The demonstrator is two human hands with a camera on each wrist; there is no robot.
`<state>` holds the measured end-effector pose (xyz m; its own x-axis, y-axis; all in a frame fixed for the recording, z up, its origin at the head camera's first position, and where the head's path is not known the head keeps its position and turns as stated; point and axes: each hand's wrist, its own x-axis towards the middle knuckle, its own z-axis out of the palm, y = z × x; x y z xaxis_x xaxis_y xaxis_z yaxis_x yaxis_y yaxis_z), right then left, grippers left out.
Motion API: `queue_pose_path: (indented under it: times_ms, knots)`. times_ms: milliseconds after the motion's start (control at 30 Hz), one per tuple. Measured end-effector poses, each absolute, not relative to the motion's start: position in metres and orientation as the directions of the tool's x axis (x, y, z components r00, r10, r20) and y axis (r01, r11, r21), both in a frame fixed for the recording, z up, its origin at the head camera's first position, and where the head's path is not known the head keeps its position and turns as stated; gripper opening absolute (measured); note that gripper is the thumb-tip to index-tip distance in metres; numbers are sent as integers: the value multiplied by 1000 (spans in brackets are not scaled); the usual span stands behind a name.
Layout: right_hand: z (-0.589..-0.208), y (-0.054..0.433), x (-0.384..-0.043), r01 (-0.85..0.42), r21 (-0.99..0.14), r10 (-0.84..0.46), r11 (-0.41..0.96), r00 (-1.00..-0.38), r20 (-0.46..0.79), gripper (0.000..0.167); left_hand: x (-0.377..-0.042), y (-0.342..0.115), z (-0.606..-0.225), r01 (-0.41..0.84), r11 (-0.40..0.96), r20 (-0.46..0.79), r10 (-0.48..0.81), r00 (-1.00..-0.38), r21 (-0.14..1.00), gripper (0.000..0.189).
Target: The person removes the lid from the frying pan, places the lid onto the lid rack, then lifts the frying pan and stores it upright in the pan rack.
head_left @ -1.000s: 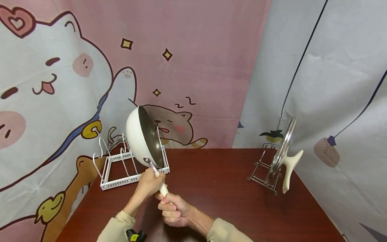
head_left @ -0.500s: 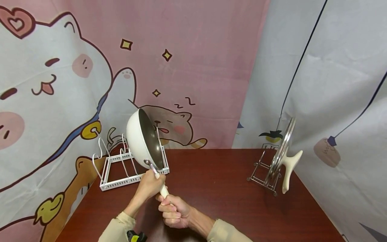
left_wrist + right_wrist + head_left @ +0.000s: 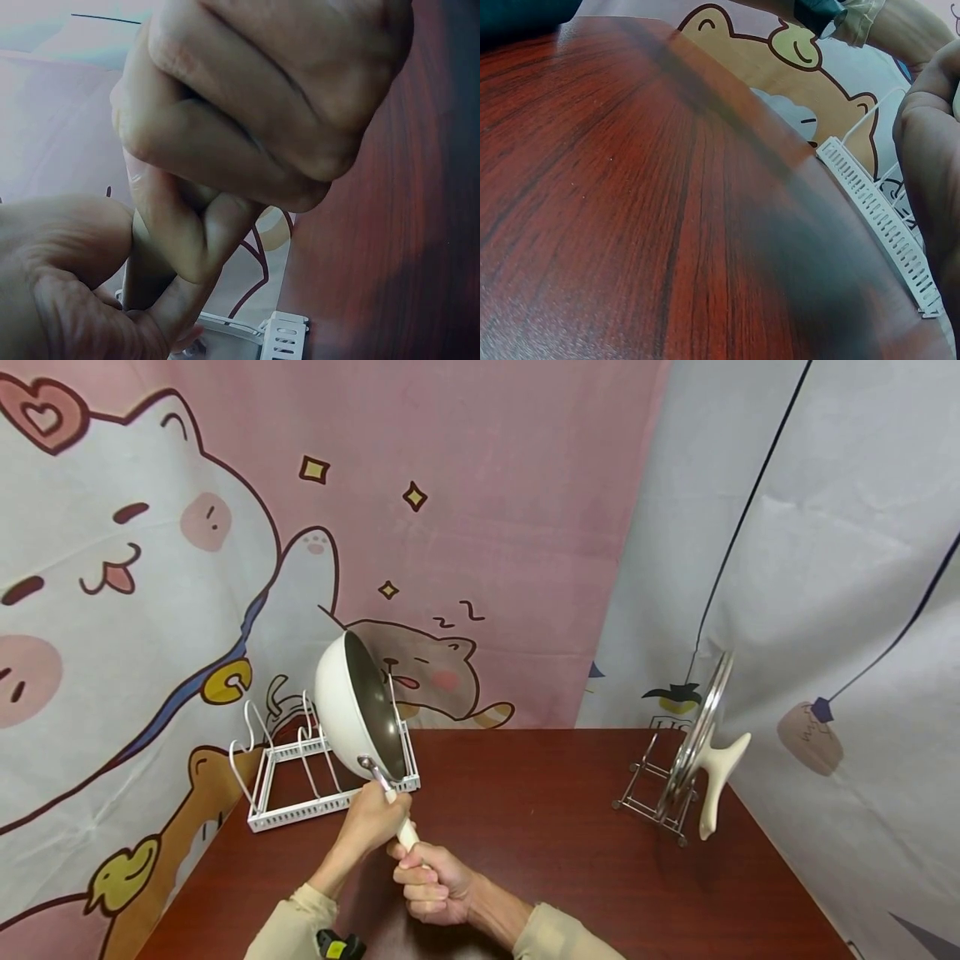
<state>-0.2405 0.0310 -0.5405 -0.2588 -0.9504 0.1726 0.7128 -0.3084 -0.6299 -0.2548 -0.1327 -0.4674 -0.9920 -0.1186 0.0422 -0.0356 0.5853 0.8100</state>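
A deep white pan (image 3: 341, 706) with a dark grey inside stands on its side at the right end of a white wire rack (image 3: 300, 812). Its open side faces right. The pan's cream handle (image 3: 407, 833) slants down toward me. My left hand (image 3: 372, 818) grips the handle close to its metal neck. Lower down, my right hand (image 3: 437, 883) holds the handle's end, fingers wrapped round it. In the left wrist view both hands crowd together and mostly hide the handle (image 3: 146, 262). The right wrist view catches the rack's slotted edge (image 3: 877, 221) beside the hand.
On the right of the brown table (image 3: 525, 793), a small metal rack (image 3: 648, 806) holds upright glass lids (image 3: 701, 735) with a cream handle (image 3: 720, 777) pointing right. Patterned cloth (image 3: 487, 527) hangs behind the table and along its sides. Other dividers of the white rack rise left of the pan.
Compared with a second ago, the pan sits slightly lower in the white rack. Both hands keep their hold on the handle and have hardly moved.
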Motion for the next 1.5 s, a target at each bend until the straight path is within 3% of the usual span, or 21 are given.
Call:
queue_pose_path:
  times_ms: [567,1500]
  knots:
    - [-541,30,-240,708,-639,-952,-300,-265,153,38,-256,-134,-471,-34,561,38,-115,-993,827,19]
    - [-538,34,-242,637,-749,-942,-184,-332,-50,25,-256,-132,-476,-52,542,29,-140,-990,839,15]
